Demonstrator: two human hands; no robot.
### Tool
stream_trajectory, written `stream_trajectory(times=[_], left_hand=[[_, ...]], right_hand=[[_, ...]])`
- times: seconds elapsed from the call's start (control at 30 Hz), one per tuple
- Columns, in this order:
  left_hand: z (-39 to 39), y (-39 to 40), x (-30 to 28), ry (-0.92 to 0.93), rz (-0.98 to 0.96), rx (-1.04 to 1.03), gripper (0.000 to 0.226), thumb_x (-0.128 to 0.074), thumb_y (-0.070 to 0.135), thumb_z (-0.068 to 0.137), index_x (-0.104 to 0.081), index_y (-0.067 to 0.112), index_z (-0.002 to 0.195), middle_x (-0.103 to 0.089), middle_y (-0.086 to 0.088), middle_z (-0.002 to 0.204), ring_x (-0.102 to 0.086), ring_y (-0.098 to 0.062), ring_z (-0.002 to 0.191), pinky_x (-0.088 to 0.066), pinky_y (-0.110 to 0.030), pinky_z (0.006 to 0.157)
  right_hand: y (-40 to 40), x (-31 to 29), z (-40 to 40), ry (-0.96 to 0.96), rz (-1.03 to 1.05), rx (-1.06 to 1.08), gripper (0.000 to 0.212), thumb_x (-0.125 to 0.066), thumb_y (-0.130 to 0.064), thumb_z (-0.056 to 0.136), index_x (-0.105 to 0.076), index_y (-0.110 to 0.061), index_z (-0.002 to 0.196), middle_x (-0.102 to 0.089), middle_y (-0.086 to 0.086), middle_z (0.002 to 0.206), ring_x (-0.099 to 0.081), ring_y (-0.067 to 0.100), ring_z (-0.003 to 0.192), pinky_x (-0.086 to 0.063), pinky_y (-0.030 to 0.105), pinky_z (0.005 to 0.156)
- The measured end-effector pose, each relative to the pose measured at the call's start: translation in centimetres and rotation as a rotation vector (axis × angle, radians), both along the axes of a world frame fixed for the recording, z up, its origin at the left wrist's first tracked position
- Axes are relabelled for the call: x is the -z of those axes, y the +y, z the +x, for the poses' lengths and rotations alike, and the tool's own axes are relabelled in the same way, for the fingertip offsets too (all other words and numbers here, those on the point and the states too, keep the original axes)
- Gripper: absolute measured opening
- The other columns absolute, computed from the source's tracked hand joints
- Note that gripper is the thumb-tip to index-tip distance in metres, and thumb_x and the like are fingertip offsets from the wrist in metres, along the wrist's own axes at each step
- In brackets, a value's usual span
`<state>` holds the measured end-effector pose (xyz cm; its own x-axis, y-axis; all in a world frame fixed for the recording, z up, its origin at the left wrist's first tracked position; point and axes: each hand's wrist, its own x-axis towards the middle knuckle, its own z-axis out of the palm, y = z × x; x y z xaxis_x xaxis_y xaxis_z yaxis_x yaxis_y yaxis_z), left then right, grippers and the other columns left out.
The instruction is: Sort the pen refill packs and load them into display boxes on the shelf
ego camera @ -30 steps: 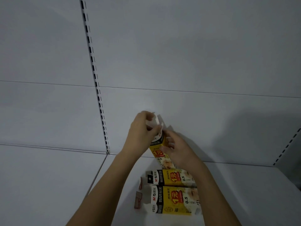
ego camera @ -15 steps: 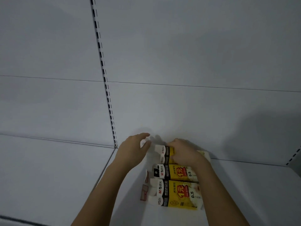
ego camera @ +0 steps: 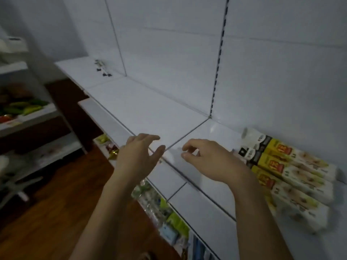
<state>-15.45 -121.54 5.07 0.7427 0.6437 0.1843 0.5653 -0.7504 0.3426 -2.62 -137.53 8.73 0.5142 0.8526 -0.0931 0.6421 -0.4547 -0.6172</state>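
1. Your left hand (ego camera: pixel 139 153) hangs over the front edge of the white shelf (ego camera: pixel 154 111), fingers spread loosely and holding nothing.
2. Your right hand (ego camera: pixel 208 159) is just beside it, over the shelf surface, fingers lightly curled with thumb and forefinger near each other; they pinch nothing that can be made out.
3. The two hands are apart from each other, and neither touches the boxes.
4. The yellow-and-white display boxes (ego camera: pixel 285 166) lie on their sides on the shelf to the right of your right hand, packed side by side in a row that runs from the back panel toward the front edge.
5. The nearest box end lies near your right wrist, without contact.
6. Below the shelf edge, a lower shelf holds green and blue packets (ego camera: pixel 169 220), blurred.
7. On the far left stands another rack (ego camera: pixel 28 117) with green items on it.
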Motion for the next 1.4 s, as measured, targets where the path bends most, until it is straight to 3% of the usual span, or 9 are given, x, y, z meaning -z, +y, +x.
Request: stream_trajectory(times=[0.13, 0.33, 0.5, 0.63, 0.73, 0.9, 1.03, 1.13, 1.4], left_hand=[[-7.5, 1.7, 2.2, 0.012, -0.088, -0.188, 0.044, -0.047, 0.060, 0.093, -0.056, 0.036, 0.128, -0.057, 0.006, 0.134, -0.052, -0.020, 0.119, -0.051, -0.048, 0.092], [-16.5, 5.6, 6.8, 0.205, -0.267, -0.368, 0.039, -0.046, 0.055, 0.096, -0.054, 0.036, 0.129, -0.057, 0.004, 0.132, -0.054, -0.020, 0.116, -0.051, -0.045, 0.093], [-23.8, 11.6, 10.9, 0.365, -0.540, -0.381, 0.049, -0.051, 0.050, 0.097, -0.046, 0.030, 0.141, -0.048, 0.001, 0.146, -0.049, -0.021, 0.128, -0.045, -0.036, 0.099], [-29.2, 16.9, 12.0, 0.324, -0.653, -0.446, 0.051, -0.050, 0.049, 0.098, -0.041, 0.030, 0.144, -0.048, 0.001, 0.146, -0.056, -0.018, 0.112, -0.046, -0.025, 0.076], [-31.2, 20.4, 11.2, 0.303, -0.722, -0.431, 0.051, -0.048, 0.047, 0.099, -0.040, 0.027, 0.146, -0.046, 0.000, 0.146, -0.058, -0.014, 0.103, -0.044, -0.025, 0.080], [-30.6, 28.2, 11.8, 0.273, -0.679, -0.482, 0.049, -0.048, 0.042, 0.100, -0.040, 0.027, 0.146, -0.046, -0.001, 0.147, -0.051, -0.021, 0.126, -0.045, -0.032, 0.097], [-27.1, 36.2, 11.9, 0.316, -0.680, -0.427, 0.050, -0.048, 0.040, 0.101, -0.037, 0.026, 0.148, -0.043, 0.000, 0.150, -0.046, -0.021, 0.132, -0.041, -0.032, 0.101], [-25.4, 42.3, 10.1, 0.298, -0.639, -0.446, 0.049, -0.049, 0.042, 0.101, -0.039, 0.028, 0.147, -0.044, 0.002, 0.149, -0.046, -0.020, 0.132, -0.042, -0.037, 0.107], [-26.0, 55.9, 9.2, 0.158, -0.522, -0.504, 0.036, -0.049, 0.044, 0.099, -0.051, 0.032, 0.133, -0.056, 0.008, 0.130, -0.058, -0.014, 0.104, -0.054, -0.029, 0.078]], right_hand=[[3.9, 1.4, -4.6, 0.054, -0.064, -0.175, 0.030, -0.052, -0.046, 0.097, -0.062, -0.027, 0.118, -0.062, -0.009, 0.113, -0.059, 0.012, 0.098, -0.051, 0.035, 0.088], [10.7, 4.9, -11.6, 0.074, -0.201, -0.366, 0.034, -0.053, -0.040, 0.099, -0.057, -0.029, 0.131, -0.062, -0.006, 0.120, -0.060, 0.014, 0.097, -0.048, 0.027, 0.074], [18.5, 8.5, -18.3, 0.121, -0.308, -0.433, 0.040, -0.054, -0.043, 0.098, -0.055, -0.026, 0.134, -0.059, -0.005, 0.122, -0.059, 0.014, 0.103, -0.047, 0.029, 0.085], [24.7, 10.1, -22.4, 0.137, -0.368, -0.471, 0.040, -0.053, -0.044, 0.098, -0.054, -0.026, 0.134, -0.057, -0.007, 0.126, -0.057, 0.014, 0.110, -0.049, 0.032, 0.090], [28.6, 10.3, -23.4, 0.151, -0.403, -0.480, 0.038, -0.053, -0.044, 0.098, -0.054, -0.027, 0.133, -0.058, -0.009, 0.124, -0.057, 0.012, 0.108, -0.047, 0.029, 0.085], [36.7, 11.9, -21.7, 0.135, -0.383, -0.449, 0.034, -0.053, -0.041, 0.099, -0.058, -0.025, 0.129, -0.059, -0.008, 0.122, -0.058, 0.009, 0.102, -0.047, 0.025, 0.079], [45.3, 13.0, -19.1, 0.136, -0.409, -0.497, 0.038, -0.054, -0.044, 0.097, -0.056, -0.024, 0.131, -0.059, -0.007, 0.124, -0.058, 0.013, 0.106, -0.051, 0.034, 0.092], [52.1, 11.7, -17.1, 0.123, -0.348, -0.488, 0.039, -0.051, -0.044, 0.099, -0.053, -0.025, 0.133, -0.058, -0.005, 0.126, -0.058, 0.015, 0.108, -0.050, 0.032, 0.089], [66.9, 11.4, -15.8, 0.143, -0.361, -0.598, 0.037, -0.051, -0.042, 0.099, -0.053, -0.025, 0.133, -0.057, -0.005, 0.129, -0.056, 0.015, 0.113, -0.048, 0.030, 0.088]])
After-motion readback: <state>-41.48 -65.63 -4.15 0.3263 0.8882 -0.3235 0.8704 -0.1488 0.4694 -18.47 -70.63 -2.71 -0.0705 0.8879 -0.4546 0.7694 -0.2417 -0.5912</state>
